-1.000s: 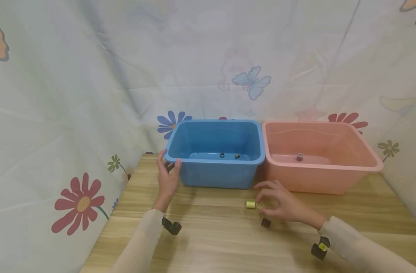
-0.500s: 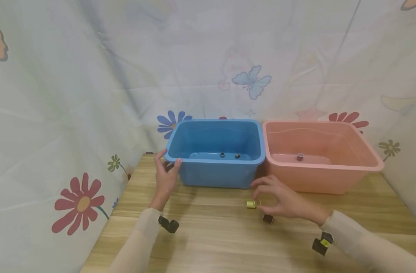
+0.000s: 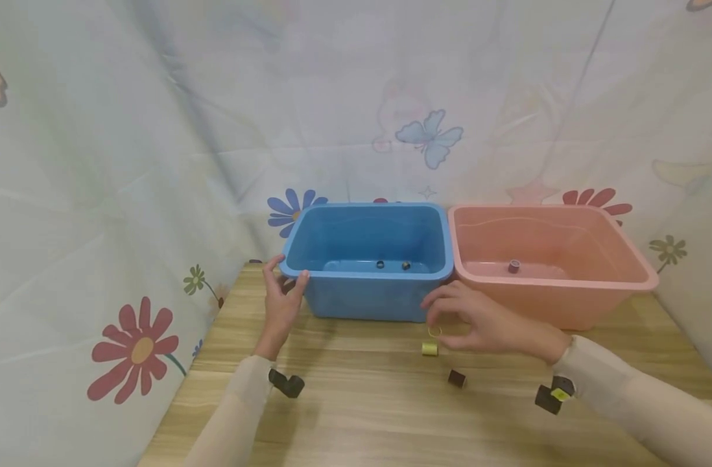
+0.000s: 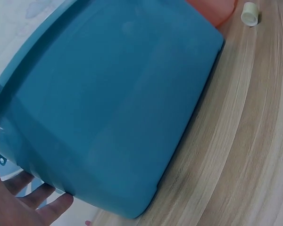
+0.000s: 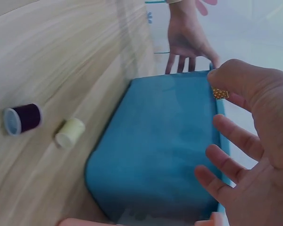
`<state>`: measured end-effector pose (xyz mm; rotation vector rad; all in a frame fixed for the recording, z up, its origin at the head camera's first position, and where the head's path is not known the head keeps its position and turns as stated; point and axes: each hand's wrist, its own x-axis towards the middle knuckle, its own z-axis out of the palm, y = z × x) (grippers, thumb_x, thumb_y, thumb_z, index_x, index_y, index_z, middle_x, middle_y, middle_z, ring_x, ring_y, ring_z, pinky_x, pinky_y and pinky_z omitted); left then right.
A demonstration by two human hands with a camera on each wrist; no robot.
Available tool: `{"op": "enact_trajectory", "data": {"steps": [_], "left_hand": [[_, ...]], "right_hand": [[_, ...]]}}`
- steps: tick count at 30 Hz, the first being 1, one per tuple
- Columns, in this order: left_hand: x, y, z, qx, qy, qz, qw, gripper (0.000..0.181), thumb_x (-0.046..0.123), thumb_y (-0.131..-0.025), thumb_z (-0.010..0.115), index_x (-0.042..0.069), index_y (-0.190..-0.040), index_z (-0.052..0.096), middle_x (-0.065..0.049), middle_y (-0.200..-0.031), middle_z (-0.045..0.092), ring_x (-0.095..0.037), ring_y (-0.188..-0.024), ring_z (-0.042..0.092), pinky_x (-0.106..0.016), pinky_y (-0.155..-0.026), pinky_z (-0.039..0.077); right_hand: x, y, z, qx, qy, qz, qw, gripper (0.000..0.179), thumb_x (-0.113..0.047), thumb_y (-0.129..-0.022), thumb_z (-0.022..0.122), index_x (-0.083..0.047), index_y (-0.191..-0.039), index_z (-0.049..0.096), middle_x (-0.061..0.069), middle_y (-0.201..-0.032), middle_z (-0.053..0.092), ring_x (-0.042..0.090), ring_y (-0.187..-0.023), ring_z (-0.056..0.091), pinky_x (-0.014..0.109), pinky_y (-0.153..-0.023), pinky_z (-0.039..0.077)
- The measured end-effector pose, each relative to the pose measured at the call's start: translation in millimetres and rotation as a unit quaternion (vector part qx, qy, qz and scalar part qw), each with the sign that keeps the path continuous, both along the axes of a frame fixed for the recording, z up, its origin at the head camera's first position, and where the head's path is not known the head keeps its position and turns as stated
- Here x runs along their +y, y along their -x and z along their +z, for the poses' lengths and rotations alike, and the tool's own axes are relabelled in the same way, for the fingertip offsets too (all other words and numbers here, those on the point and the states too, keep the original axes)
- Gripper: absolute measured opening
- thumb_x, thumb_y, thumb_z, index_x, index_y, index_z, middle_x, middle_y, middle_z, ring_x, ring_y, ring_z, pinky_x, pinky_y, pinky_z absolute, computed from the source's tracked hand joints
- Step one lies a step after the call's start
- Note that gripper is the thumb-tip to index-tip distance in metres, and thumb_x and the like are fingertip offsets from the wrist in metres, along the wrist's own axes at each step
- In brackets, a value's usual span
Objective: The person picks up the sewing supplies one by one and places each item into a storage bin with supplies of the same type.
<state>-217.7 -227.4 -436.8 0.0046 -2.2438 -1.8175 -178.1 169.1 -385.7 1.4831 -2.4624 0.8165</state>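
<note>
My right hand (image 3: 481, 321) pinches a gold dimpled ring thimble (image 5: 220, 94) between thumb and index finger, with the other fingers spread. It is in front of the blue bin (image 3: 367, 298), above the table. Just below it a yellow thread spool (image 3: 429, 349) lies on its side, and a dark thread spool (image 3: 457, 379) lies closer to me. At the bin's front left corner, my left hand (image 3: 283, 318) grips the rim, thumb on the front and fingers round the left side.
Inside the blue bin lie two small ring-like pieces (image 3: 380, 264). A pink bin (image 3: 554, 282) stands against its right side, with one dark spool (image 3: 513, 266) on its floor. Behind both bins hangs a printed curtain (image 3: 332, 97). The wooden table (image 3: 356, 415) extends in front.
My right hand has risen and moved left toward the blue bin, carrying the ring thimble up from beside the yellow spool. The dark spool has shifted slightly. My left hand stays on the bin.
</note>
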Motion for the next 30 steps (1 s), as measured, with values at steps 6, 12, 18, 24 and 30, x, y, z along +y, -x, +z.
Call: {"op": "enact_trajectory", "data": {"steps": [6,12,18,24,30], "left_hand": [[-6.1,9.9,-15.6,0.015,-0.008,0.002,0.9999,0.073,0.040,-0.101,0.065,0.030,-0.156,0.020,-0.024,-0.155,0.039,-0.039,-0.134,0.051,-0.057,-0.108,0.042],[-6.2,11.0,-19.0,0.021,-0.014,0.006,0.9997,0.071,0.047,-0.098,0.067,0.034,-0.153,0.023,-0.021,-0.154,0.040,-0.037,-0.132,0.052,-0.057,-0.106,0.043],[-4.8,10.9,-19.6,0.021,-0.017,0.009,0.9996,0.070,0.047,-0.098,0.068,0.032,-0.151,0.025,-0.023,-0.152,0.042,-0.038,-0.131,0.052,-0.057,-0.103,0.045],[-4.2,11.0,-19.0,0.020,-0.014,0.011,0.9996,0.071,0.047,-0.097,0.068,0.033,-0.151,0.024,-0.023,-0.150,0.044,-0.037,-0.129,0.053,-0.056,-0.101,0.046],[-4.0,11.5,-17.6,0.016,-0.002,0.010,0.9998,0.072,0.049,-0.098,0.067,0.032,-0.152,0.022,-0.024,-0.152,0.043,-0.038,-0.131,0.053,-0.056,-0.101,0.047]], "right_hand": [[-4,10.4,21.9,-0.005,-0.005,-0.005,1.0000,0.026,-0.017,-0.083,0.085,-0.027,-0.101,0.070,-0.004,-0.126,0.066,0.017,-0.116,0.056,0.042,-0.093,0.052],[-6,22.6,41.6,-0.015,-0.003,0.000,0.9999,0.023,-0.018,-0.087,0.082,-0.022,-0.106,0.070,-0.005,-0.123,0.068,0.016,-0.118,0.059,0.044,-0.096,0.051],[-7,35.3,53.6,-0.037,0.023,0.017,0.9989,0.023,-0.010,-0.087,0.081,-0.017,-0.106,0.070,-0.002,-0.120,0.069,0.016,-0.114,0.060,0.045,-0.089,0.055],[-10,49.3,64.3,-0.034,0.030,0.012,0.9989,0.020,-0.012,-0.088,0.081,-0.020,-0.102,0.070,-0.004,-0.120,0.068,0.016,-0.112,0.062,0.046,-0.087,0.055],[-15,62.1,77.7,-0.046,0.022,-0.014,0.9986,0.020,-0.014,-0.088,0.081,-0.017,-0.104,0.070,-0.002,-0.121,0.068,0.017,-0.112,0.061,0.048,-0.092,0.053]]}}
